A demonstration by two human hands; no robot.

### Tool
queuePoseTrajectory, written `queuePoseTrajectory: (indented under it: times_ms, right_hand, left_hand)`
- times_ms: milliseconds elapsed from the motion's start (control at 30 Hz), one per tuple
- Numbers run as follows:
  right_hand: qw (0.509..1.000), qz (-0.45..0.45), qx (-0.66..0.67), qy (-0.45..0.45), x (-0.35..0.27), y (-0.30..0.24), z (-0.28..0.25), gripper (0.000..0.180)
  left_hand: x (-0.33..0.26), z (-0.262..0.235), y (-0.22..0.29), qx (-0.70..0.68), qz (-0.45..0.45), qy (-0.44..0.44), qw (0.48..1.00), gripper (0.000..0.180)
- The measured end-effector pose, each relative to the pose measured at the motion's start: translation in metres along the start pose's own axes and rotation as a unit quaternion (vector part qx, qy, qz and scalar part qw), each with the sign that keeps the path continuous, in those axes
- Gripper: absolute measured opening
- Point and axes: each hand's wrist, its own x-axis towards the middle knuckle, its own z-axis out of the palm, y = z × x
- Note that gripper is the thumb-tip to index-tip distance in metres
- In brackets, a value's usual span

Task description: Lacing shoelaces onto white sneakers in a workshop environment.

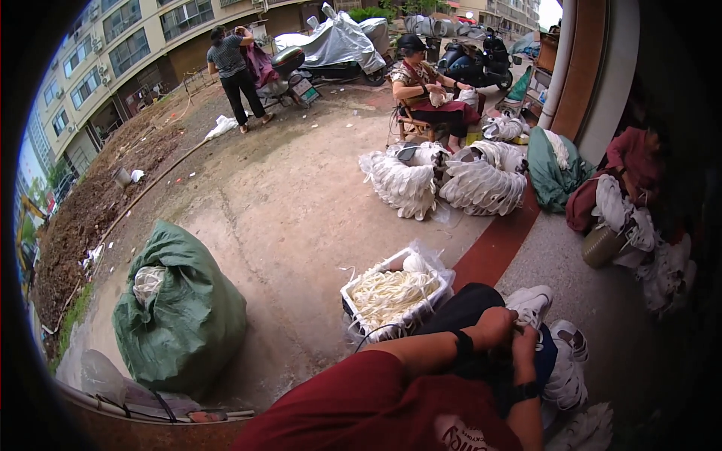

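Observation:
Over my dark-clothed lap, my left hand [495,326] and my right hand [524,343] meet with their fingers closed. Right by them is a white shoe [531,302] with laces across its front. My right fingers grip at its near edge; what my left fingers pinch is too small to make out. Another white shoe [569,340] lies just right of my hands, above a bundle of white shoe pieces [565,385]. In front of my lap stands a white foam box [445,288], lined with plastic and heaped with cream-coloured laces [395,299].
A bulging green sack [184,323] stands at left. Ahead are piles of white shoe uppers [406,180], a second green sack [555,173] and a seated person [421,86] handling white pieces. Another person [635,161] works at right. One person stands by a scooter [289,64].

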Motion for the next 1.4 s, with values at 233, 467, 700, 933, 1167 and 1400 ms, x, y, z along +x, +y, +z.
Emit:
queuePoseTrajectory:
  times_ms: [233,467,700,933,1167,1400]
  right_hand:
    - [0.982,-0.032,-0.182,-0.038,0.001,-0.024,0.001,0.014]
    - [0.95,-0.156,-0.211,-0.171,0.006,0.043,-0.031,0.009]
    - [0.954,0.04,-0.009,-0.296,-0.04,-0.019,-0.046,0.009]
    - [0.919,-0.226,-0.279,-0.16,-0.047,-0.022,-0.025,0.022]
    - [0.844,-0.251,-0.433,-0.194,-0.058,-0.028,-0.023,0.025]
    - [0.859,-0.257,-0.427,-0.118,-0.068,0.004,-0.027,0.027]
  left_hand:
    - [0.0,-0.004,0.0,-0.014,-0.044,-0.012,0.999,0.018]
    - [0.0,0.001,0.001,-0.019,-0.017,0.0,1.0,0.015]
    - [-0.001,0.007,-0.008,-0.015,-0.005,0.025,1.0,0.02]
    - [-0.007,0.002,-0.016,-0.058,0.084,0.038,0.994,0.023]
    - [-0.012,0.003,-0.013,-0.053,0.053,0.019,0.997,0.033]
    - [-0.013,0.014,-0.008,-0.161,-0.035,-0.014,0.986,0.05]
